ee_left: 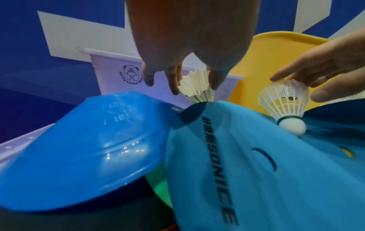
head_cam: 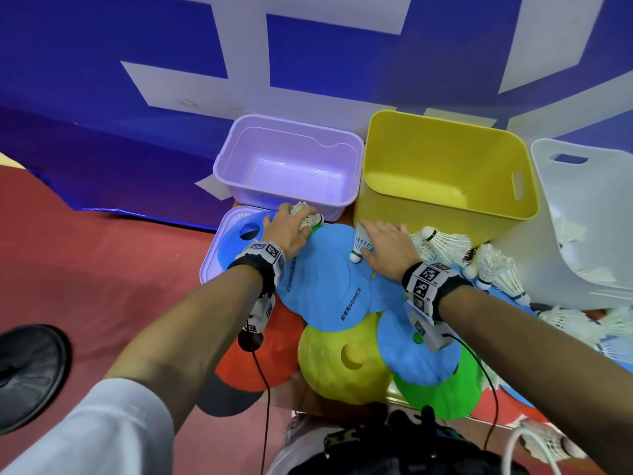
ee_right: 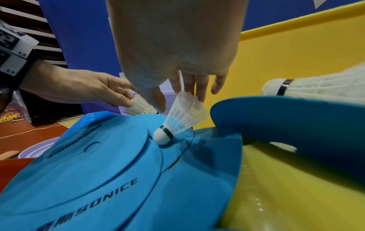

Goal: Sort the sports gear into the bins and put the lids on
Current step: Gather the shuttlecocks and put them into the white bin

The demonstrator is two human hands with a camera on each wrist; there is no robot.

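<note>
My left hand (head_cam: 301,217) grips a white feather shuttlecock (ee_left: 195,89) just in front of the empty purple bin (head_cam: 287,166). My right hand (head_cam: 368,241) pinches the skirt of a white plastic shuttlecock (ee_right: 185,115). Its cork rests on a light blue flat disc (head_cam: 322,279), close to the empty yellow bin (head_cam: 445,173). In the right wrist view the left hand (ee_right: 126,100) holds its shuttlecock just left of my right thumb. More shuttlecocks (head_cam: 445,245) lie piled to the right of my right hand.
A blue cone (head_cam: 246,234) sits on the purple lid (head_cam: 209,265) at the left. A white lid (head_cam: 582,217) leans at the right of the yellow bin. Yellow (head_cam: 342,358), green (head_cam: 442,395) and red (head_cam: 270,354) cones lie near me. A blue wall stands behind the bins.
</note>
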